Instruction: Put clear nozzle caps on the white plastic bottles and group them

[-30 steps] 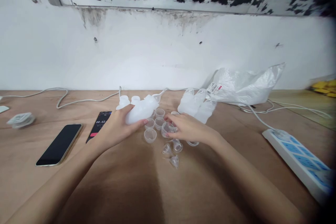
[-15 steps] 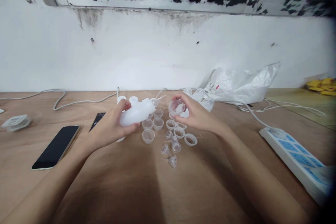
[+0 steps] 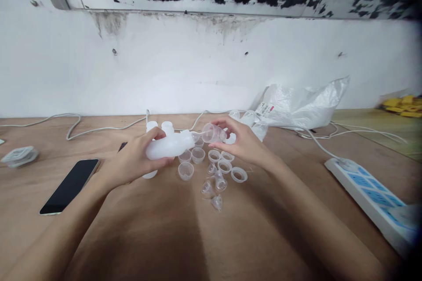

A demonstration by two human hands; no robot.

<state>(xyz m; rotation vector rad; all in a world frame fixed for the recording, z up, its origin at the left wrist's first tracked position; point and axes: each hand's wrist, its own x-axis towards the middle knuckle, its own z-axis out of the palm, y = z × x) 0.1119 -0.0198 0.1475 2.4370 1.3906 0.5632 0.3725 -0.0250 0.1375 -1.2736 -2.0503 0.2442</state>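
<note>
One sideways bottle (image 3: pixel 169 146) clasped in left hand (image 3: pixel 136 153), cup (image 3: pixel 211 133) pinched by right hand (image 3: pixel 243 141)

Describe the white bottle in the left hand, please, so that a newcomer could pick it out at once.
At the wooden table before the white wall, find the left hand. In its grip is a white plastic bottle. Unlike the upright white bottles behind it, this one is tipped on its side, pointing toward the right hand.
</note>
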